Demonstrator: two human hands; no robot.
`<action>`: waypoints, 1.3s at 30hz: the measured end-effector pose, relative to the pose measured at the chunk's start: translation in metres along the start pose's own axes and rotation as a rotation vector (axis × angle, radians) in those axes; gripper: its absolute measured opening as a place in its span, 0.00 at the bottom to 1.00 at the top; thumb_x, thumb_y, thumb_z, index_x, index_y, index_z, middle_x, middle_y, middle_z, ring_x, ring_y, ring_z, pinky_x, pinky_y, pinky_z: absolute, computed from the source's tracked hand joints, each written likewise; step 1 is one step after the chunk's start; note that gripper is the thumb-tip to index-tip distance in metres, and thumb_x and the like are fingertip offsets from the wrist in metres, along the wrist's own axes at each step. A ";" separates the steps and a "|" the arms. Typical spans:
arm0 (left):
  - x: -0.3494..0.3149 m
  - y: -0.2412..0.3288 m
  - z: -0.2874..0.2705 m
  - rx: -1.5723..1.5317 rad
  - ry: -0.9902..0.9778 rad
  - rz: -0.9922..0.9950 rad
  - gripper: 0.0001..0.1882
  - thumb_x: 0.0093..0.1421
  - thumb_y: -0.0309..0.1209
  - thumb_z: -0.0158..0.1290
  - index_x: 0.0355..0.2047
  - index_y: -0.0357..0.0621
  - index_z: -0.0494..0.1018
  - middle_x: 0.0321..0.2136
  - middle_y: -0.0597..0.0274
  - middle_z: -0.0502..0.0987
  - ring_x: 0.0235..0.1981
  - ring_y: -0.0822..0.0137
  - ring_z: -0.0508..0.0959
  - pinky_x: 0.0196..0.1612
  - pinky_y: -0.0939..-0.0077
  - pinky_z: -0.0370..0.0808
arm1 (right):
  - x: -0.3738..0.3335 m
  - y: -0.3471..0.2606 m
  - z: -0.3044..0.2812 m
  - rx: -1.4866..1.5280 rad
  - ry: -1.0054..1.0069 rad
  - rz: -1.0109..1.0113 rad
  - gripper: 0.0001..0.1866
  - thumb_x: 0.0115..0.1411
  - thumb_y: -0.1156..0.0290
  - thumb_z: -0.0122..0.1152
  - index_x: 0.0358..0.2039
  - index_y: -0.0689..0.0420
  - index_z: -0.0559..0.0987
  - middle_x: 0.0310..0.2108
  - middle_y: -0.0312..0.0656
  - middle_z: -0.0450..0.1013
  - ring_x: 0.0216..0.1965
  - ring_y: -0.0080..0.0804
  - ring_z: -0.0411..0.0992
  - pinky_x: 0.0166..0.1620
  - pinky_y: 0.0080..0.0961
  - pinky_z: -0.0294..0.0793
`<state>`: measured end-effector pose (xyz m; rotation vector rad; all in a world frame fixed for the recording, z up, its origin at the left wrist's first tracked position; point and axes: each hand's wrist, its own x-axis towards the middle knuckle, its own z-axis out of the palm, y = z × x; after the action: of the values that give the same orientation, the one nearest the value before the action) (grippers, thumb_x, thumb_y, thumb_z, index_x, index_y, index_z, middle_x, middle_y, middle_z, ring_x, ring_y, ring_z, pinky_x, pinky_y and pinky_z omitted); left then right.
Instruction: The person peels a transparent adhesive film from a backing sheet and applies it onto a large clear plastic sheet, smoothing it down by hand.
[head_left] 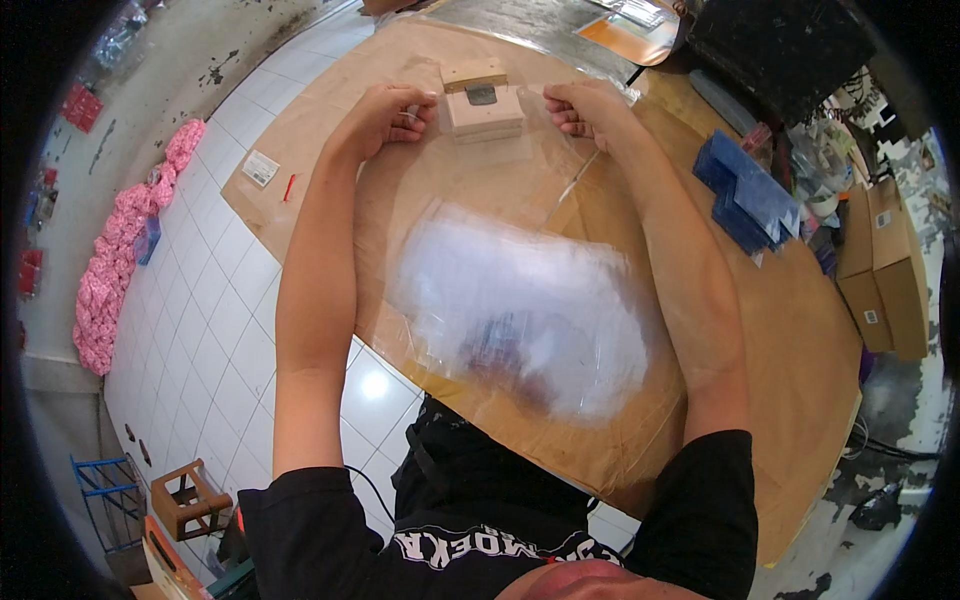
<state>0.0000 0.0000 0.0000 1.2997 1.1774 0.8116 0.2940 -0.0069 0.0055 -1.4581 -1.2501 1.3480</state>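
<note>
At the far part of the table lies a small pale wooden block [484, 118] with a dark metal piece [481, 95] on top and a second wooden strip [474, 74] behind it. My left hand [395, 116] is just left of the block, its fingers curled and closed together. On the other side my right hand [585, 110] has thumb and fingers pinched. A faint clear film seems to lie around the block; I cannot tell whether either hand holds it. Nearer to me spreads a pile of clear plastic sheets [530, 300], shiny and loosely stacked.
Brown paper covers the table [790, 400]. Blue plastic pieces [745, 190] are piled at the right, beside cardboard boxes [885, 270]. A red stick [289, 187] and a white label [260, 168] lie at the left. Pink bundles [125, 250] sit along the wall. A brown stool [190, 498] stands lower left.
</note>
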 end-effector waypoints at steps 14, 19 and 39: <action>-0.004 0.002 0.004 -0.079 0.072 -0.015 0.14 0.54 0.39 0.56 0.31 0.39 0.74 0.23 0.65 0.75 0.20 0.75 0.73 0.26 0.82 0.75 | -0.004 -0.002 0.002 0.019 0.017 0.017 0.10 0.56 0.65 0.62 0.30 0.58 0.77 0.24 0.33 0.72 0.20 0.18 0.70 0.23 0.15 0.71; -0.005 0.004 0.002 0.032 0.512 0.199 0.17 0.55 0.41 0.55 0.30 0.36 0.76 0.22 0.62 0.77 0.18 0.74 0.74 0.23 0.80 0.73 | -0.003 -0.013 -0.015 -0.218 0.160 -0.177 0.13 0.56 0.62 0.62 0.35 0.58 0.78 0.25 0.32 0.72 0.23 0.19 0.70 0.24 0.17 0.71; -0.081 0.035 0.126 0.568 -0.073 1.166 0.04 0.56 0.26 0.57 0.27 0.38 0.77 0.17 0.63 0.74 0.17 0.76 0.72 0.21 0.83 0.68 | -0.225 0.003 -0.037 -1.266 -0.183 -0.484 0.28 0.47 0.53 0.68 0.44 0.58 0.75 0.37 0.47 0.73 0.39 0.45 0.72 0.42 0.34 0.71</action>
<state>0.1049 -0.1072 0.0344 2.5339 0.4945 1.2521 0.3413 -0.2240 0.0585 -1.5785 -2.6055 0.2608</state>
